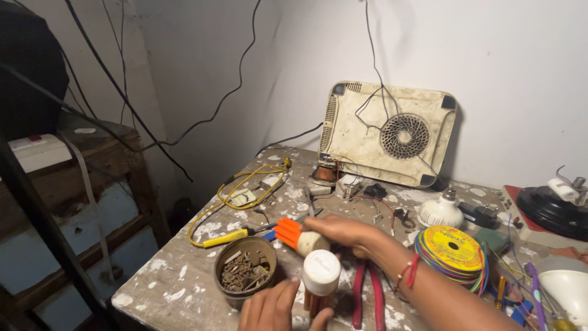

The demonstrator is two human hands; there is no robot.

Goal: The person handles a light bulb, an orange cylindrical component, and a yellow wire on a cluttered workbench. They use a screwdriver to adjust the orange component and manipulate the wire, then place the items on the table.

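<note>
The right hand (346, 232) was closed around a tool with an orange ribbed handle and cream end (298, 236), holding it flat over the paint-spotted wooden bench (177, 279). The left hand (272, 309), fingers bent, held a small brown bottle with a white cap (320, 277) upright. Just left sat a round tin of rusty screws (245, 271).

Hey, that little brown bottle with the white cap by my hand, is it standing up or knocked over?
Upright. The brown bottle stands on the table with its white cap on top, facing up, the left hand against its base.
</note>
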